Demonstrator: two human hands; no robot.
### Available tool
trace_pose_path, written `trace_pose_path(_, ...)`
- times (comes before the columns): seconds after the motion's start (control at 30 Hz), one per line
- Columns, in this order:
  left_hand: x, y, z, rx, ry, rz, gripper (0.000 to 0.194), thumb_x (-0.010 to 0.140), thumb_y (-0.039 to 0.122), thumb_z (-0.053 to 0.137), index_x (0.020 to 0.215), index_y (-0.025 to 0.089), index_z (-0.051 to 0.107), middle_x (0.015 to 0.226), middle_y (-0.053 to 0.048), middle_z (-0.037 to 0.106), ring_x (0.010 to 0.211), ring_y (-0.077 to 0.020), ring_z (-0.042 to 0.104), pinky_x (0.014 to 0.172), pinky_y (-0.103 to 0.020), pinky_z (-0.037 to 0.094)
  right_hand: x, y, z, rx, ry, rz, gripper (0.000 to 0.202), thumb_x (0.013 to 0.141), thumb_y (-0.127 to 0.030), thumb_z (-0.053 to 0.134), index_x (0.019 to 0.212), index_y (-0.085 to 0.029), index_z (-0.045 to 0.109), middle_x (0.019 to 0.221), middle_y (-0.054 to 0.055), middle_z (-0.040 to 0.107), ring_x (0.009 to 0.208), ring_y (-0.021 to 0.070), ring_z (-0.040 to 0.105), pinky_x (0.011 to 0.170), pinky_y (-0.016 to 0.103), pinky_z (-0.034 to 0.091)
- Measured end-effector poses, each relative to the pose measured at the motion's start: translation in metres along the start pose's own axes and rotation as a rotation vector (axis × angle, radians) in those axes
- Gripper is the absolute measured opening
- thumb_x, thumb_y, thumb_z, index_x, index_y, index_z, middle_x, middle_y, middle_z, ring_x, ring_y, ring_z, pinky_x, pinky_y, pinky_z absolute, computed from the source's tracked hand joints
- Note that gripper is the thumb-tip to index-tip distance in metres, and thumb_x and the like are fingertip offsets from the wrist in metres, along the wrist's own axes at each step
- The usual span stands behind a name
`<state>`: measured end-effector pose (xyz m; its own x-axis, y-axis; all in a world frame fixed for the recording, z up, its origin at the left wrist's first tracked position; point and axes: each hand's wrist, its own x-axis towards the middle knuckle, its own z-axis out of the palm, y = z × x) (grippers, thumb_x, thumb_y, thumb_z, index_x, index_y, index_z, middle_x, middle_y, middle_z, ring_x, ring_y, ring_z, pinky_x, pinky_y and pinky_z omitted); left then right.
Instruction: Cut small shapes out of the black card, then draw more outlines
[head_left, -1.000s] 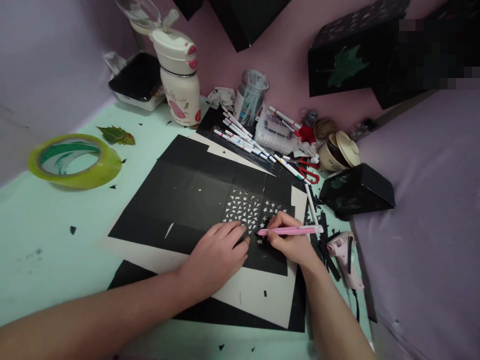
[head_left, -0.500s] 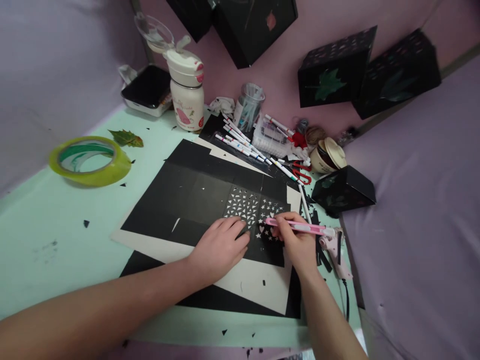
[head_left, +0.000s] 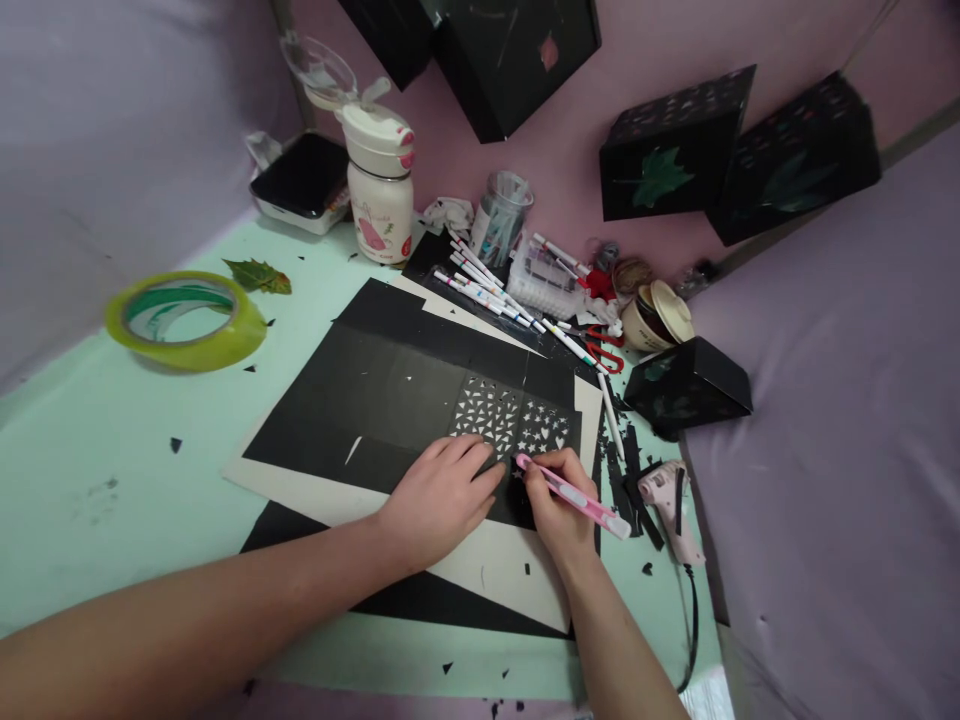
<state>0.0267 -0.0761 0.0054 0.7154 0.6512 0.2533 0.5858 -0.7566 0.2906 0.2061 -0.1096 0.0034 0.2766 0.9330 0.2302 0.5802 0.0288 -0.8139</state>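
A sheet of black card (head_left: 322, 400) with a panel of cut-out triangles and a panel of cut-out stars and hearts lies over white paper (head_left: 480, 560). My left hand (head_left: 442, 500) rests flat on the card's near edge, fingers spread beside the triangle cut-outs. In my right hand (head_left: 562, 505) is a pink craft knife (head_left: 577, 495), held like a pen. Its front end points at the lower part of the star panel; the blade itself is too small to make out. My right hand hides part of that panel.
Behind the card lie several white markers (head_left: 487, 290), a jar (head_left: 502, 215) and red-handled scissors (head_left: 604, 355). A glue gun (head_left: 675, 510) and black strips sit at the right. Yellow tape (head_left: 244, 345), a leaf (head_left: 259, 276) and a bottle (head_left: 380, 190) stand left. Black boxes (head_left: 667, 150) hang above.
My right hand has moved left and toward me over the star panel. The knife's back end has swung down toward me, uncovering more stars and hearts. My left hand has stayed put.
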Motion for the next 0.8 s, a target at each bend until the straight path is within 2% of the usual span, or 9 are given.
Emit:
trace_pose_path(0.37,0.001,0.0002,-0.0014,0.001,-0.017,-0.009,0.027,0.092,0.024,0.049,0.117,0.017,0.057,0.114,-0.01,0.058,0.115,-0.0274,0.051,0.093,-0.043,0.044,-0.0012,0.0032,0.0003,-0.05,-0.033,-0.085,0.011,0.083,-0.021,0.061,0.073,-0.021,0.056,0.061,-0.002,0.058,0.053,0.0131,0.054,0.051,0.025,0.042)
trace_pose_path(0.47,0.0011,0.0003,-0.0012,-0.002,-0.015,-0.011,0.027,0.093,0.024,0.049,0.117,0.017,0.057,0.115,-0.01,0.058,0.115,-0.0275,0.05,0.094,-0.043,0.044,-0.0026,0.0025,0.0008,-0.087,-0.043,-0.152,0.01,0.084,-0.018,0.06,0.075,-0.021,0.055,0.063,-0.002,0.058,0.053,0.0133,0.054,0.052,0.026,0.043)
trace_pose_path(0.63,0.0,0.0005,-0.0016,-0.018,-0.023,-0.018,0.026,0.092,0.023,0.049,0.116,0.018,0.057,0.116,-0.01,0.058,0.116,-0.0273,0.05,0.094,-0.043,0.044,-0.0066,0.001,0.0032,-0.194,-0.072,-0.344,0.012,0.085,-0.01,0.056,0.081,-0.021,0.054,0.074,0.003,0.062,0.064,0.0163,0.057,0.062,0.029,0.046)
trace_pose_path(0.8,-0.0011,0.001,0.0001,-0.025,-0.016,-0.025,0.026,0.093,0.023,0.049,0.116,0.018,0.057,0.116,-0.009,0.058,0.116,-0.0269,0.05,0.095,-0.043,0.043,-0.0066,-0.0002,0.0049,-0.248,-0.086,-0.397,0.013,0.084,-0.008,0.053,0.083,-0.021,0.054,0.075,0.004,0.061,0.064,0.0167,0.056,0.062,0.03,0.046)
